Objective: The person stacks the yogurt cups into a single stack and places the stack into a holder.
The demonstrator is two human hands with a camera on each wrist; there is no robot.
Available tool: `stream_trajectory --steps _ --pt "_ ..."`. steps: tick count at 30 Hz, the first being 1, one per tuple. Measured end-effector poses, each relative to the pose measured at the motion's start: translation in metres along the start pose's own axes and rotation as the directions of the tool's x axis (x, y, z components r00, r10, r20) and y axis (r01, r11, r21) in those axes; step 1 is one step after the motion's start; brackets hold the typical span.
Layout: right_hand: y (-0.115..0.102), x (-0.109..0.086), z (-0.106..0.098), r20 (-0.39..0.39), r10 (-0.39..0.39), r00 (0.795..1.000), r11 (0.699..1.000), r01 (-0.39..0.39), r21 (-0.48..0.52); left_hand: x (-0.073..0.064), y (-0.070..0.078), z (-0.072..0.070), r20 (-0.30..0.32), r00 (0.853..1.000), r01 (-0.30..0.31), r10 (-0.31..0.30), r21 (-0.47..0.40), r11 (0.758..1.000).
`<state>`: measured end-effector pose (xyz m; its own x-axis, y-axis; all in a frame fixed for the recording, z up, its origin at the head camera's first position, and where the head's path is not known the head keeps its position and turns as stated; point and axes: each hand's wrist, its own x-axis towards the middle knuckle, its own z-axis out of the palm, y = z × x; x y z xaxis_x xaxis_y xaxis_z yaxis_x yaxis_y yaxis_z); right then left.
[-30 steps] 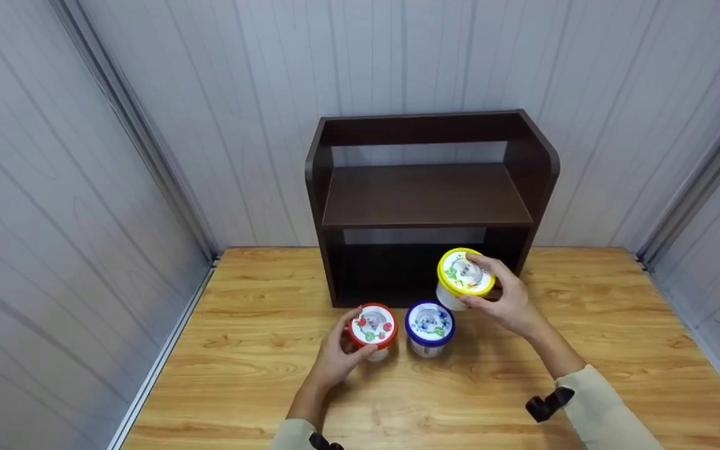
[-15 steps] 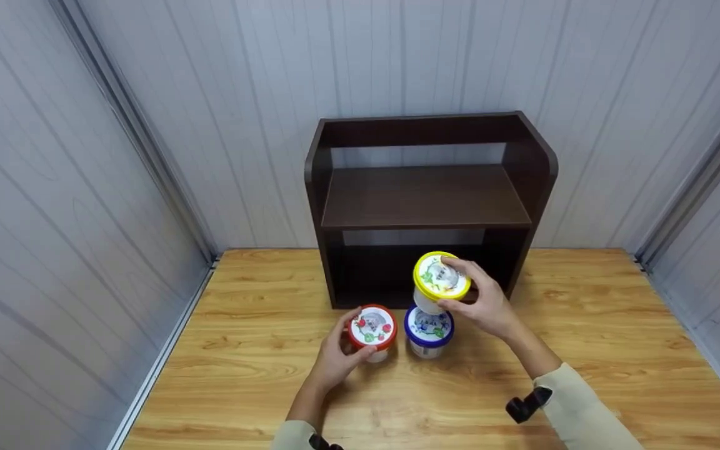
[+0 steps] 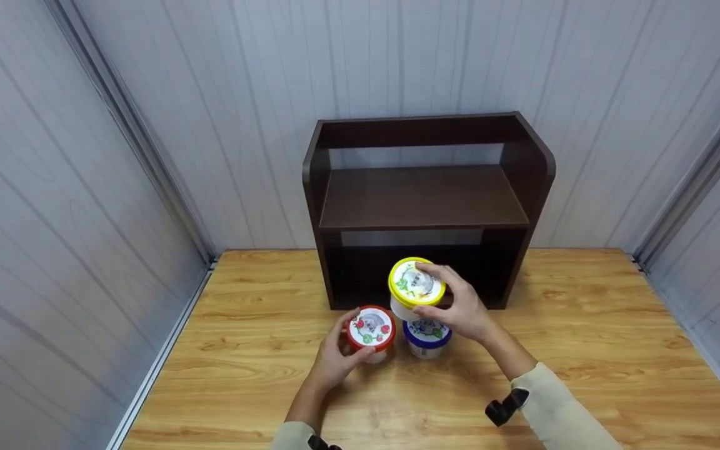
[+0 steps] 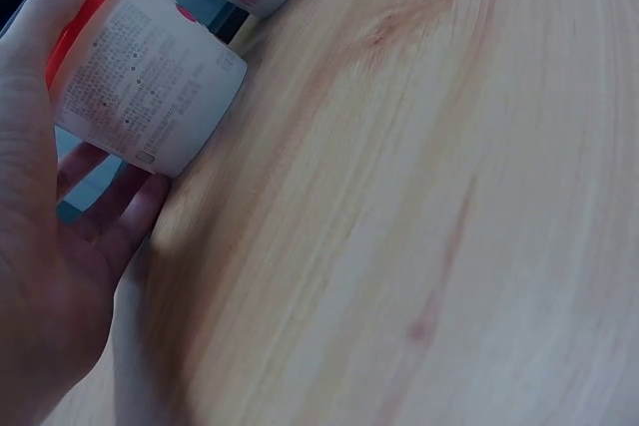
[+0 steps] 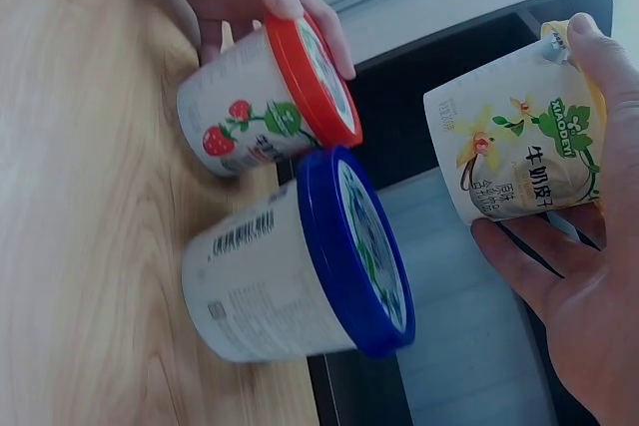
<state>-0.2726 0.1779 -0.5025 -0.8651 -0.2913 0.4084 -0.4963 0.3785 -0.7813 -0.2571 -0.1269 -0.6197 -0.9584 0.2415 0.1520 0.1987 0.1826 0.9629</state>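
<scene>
My left hand (image 3: 335, 357) grips a white tub with a red lid (image 3: 370, 329), thumb and fingers around its rim; strawberries show on its side in the right wrist view. The tub stands on the wooden table. Up in the air, my right hand (image 3: 460, 307) holds a tub with a yellow lid (image 3: 416, 281) by the lid's edge, vanilla flowers printed on its wall (image 5: 519, 137). Below it and beside the red-lidded tub, a blue-lidded tub (image 5: 265, 276) stands upright on the table. In the head view the yellow-lidded tub covers part of the blue lid.
Right behind the tubs stands a dark brown two-level shelf (image 3: 422, 197), its lower compartment open to the front. The wooden table (image 3: 241, 375) reaches out on both sides. Pale panelled walls (image 3: 260, 112) enclose it at the back, left and right.
My right hand has carried the yellow-lidded tub leftward and slightly nearer, from right of the blue-lidded tub to above its back left. The left hand and red-lidded tub have stayed in place.
</scene>
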Motion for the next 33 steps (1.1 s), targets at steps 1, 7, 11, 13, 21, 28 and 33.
stream_trajectory --steps 1,7,11,13,21,28,33 --pt "-0.001 0.000 0.002 0.006 -0.004 1.000 1.000 0.004 0.008 0.000 0.000 0.000 0.001 1.000 0.000 0.000 -0.001 1.000" --pt "-0.005 0.003 0.016 0.038 -0.013 0.999 0.999 0.012 0.030 0.001 0.000 0.000 0.015 1.000 -0.007 0.008 -0.018 1.000" --pt "-0.006 0.003 0.026 0.046 -0.013 0.999 0.999 0.012 0.033 0.002 0.000 0.000 0.024 1.000 0.004 -0.004 -0.021 1.000" --pt "-0.004 0.003 0.031 0.049 -0.017 0.999 0.999 0.016 0.029 0.001 0.000 0.000 0.032 0.999 0.005 -0.004 -0.021 1.000" --pt "0.000 0.002 0.051 0.057 -0.031 0.998 0.997 0.027 0.066 -0.001 -0.002 0.000 0.029 1.000 0.003 -0.003 -0.022 1.000" --pt "-0.001 0.002 0.064 0.089 0.001 0.996 0.996 -0.009 0.094 -0.002 -0.003 0.000 0.017 1.000 -0.005 0.005 0.003 1.000" --pt "-0.004 0.002 0.068 0.146 0.026 0.989 0.989 -0.046 0.141 -0.001 -0.003 0.000 0.010 1.000 -0.013 0.013 0.000 1.000"
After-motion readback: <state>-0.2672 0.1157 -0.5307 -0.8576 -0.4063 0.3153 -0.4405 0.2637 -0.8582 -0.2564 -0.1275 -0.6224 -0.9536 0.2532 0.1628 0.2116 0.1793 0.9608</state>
